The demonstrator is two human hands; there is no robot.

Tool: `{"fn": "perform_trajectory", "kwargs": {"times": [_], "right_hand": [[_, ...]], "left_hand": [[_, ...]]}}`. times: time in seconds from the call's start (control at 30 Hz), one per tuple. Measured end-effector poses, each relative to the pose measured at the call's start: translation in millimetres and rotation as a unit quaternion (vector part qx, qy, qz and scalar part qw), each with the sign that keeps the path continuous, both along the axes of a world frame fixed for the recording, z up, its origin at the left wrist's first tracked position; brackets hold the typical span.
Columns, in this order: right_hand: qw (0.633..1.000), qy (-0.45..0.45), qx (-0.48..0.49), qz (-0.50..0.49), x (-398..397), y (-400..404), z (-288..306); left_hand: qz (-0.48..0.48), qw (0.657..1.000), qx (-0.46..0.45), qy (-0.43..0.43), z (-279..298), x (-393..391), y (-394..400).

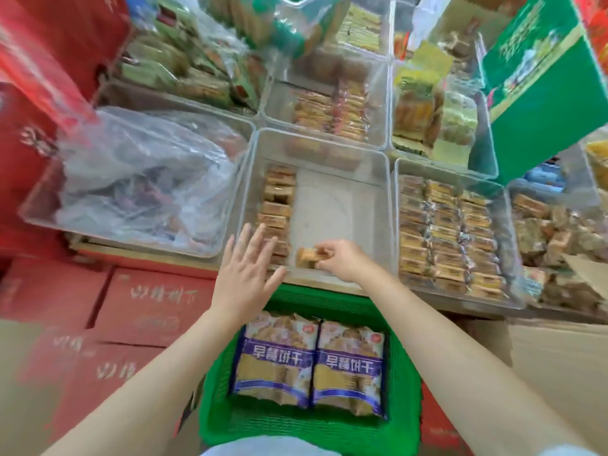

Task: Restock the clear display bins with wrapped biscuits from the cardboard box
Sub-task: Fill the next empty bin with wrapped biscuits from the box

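Centrally, wrapped biscuit [306, 257] is pinched by right hand [342, 261] just inside near wall of clear bin [339, 199]. Left hand [245, 269] is held flat, fingers straight and spread, over bin's near-left corner, partly hiding biscuit column [277, 205]. Green basket [217, 383] below, two packets [311, 360] inside. Neighbouring bins blurred; wrapper print unreadable.

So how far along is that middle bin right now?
Early. One column of wrapped biscuits stands along the left wall of the middle clear bin; most of its floor is bare. In hand: the right hand pinches a biscuit at the bin's near edge, starting a second column, while the left hand hovers open. Left: filling the remaining space. Two sealed packs wait in the green basket.
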State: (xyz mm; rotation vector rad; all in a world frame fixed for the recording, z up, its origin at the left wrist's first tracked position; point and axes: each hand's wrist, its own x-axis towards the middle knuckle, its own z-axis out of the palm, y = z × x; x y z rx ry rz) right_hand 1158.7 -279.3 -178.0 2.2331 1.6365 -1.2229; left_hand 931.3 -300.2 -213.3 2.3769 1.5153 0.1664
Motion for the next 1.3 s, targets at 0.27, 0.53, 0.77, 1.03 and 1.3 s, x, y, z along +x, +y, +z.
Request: {"fn": "perform_trajectory", "kwargs": {"times": [0.27, 0.53, 0.77, 1.03, 1.3], "right_hand": [[0.979, 0.028, -0.192, 0.063, -10.3, 33.8, -2.1], [0.980, 0.030, -0.175, 0.087, -11.6, 18.7, 5.9], [0.984, 0.019, -0.163, 0.068, -17.2, 20.4, -14.2], [0.992, 0.000, -0.127, 0.016, -25.8, 25.4, -25.8], [0.980, 0.126, 0.132, -0.074, 39.8, -56.7, 91.4]], "left_hand": [[0.016, 0.998, 0.053, -0.034, -8.3, 2.3, -2.9], [0.035, 0.997, 0.055, -0.037, -12.4, 10.9, -5.1], [0.036, 0.999, 0.041, -0.002, -8.6, 12.2, -5.7], [0.024, 0.999, 0.012, 0.044, -2.5, 11.2, -5.1], [-0.024, 1.000, -0.001, -0.012, 40.1, 59.2, -49.9]]}}
